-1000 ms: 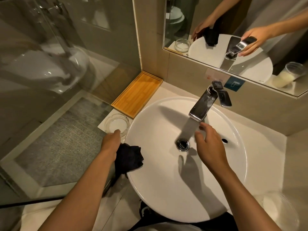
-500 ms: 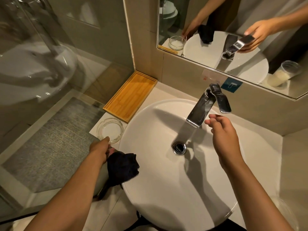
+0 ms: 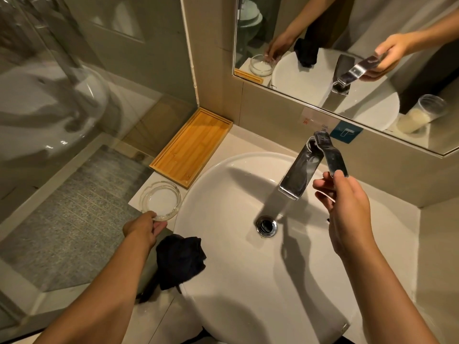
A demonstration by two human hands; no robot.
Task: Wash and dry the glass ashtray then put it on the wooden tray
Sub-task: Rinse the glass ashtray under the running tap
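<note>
Scene: a person is standing over one round white basin (image 3: 236, 281) on a pale bathroom counter (image 3: 392, 219), both bare forearms reaching in from below.
Left hand: the left hand (image 3: 144, 228) is reaching to the near rim of the single glass ashtray (image 3: 160, 201), thumb and fingertips closing on that rim in a pinch; the mirror shows the same contact.
Right hand: the right hand (image 3: 347, 209) is gripping the tip of the faucet lever (image 3: 331, 155), thumb on top, curled fingers underneath.
Ashtray: one clear, round piece, sitting upright on the counter's left corner, just beside the basin and just in front of the wooden tray (image 3: 191, 147); it is not on the tray.
Tray: one rectangular bamboo tray, lying flat against the wall corner.
Faucet: one chrome spout (image 3: 299, 173) is angling over the basin; whether water is running cannot be told.
Drain: one metal drain (image 3: 266, 225) is sitting at the bowl's centre.
Cloth: one dark cloth (image 3: 180, 260) is draping bunched over the basin's left rim, near the left wrist, held by neither hand.
Mirror: one wall mirror (image 3: 298, 21) is reflecting both hands, and a clear plastic cup (image 3: 422, 114).
</note>
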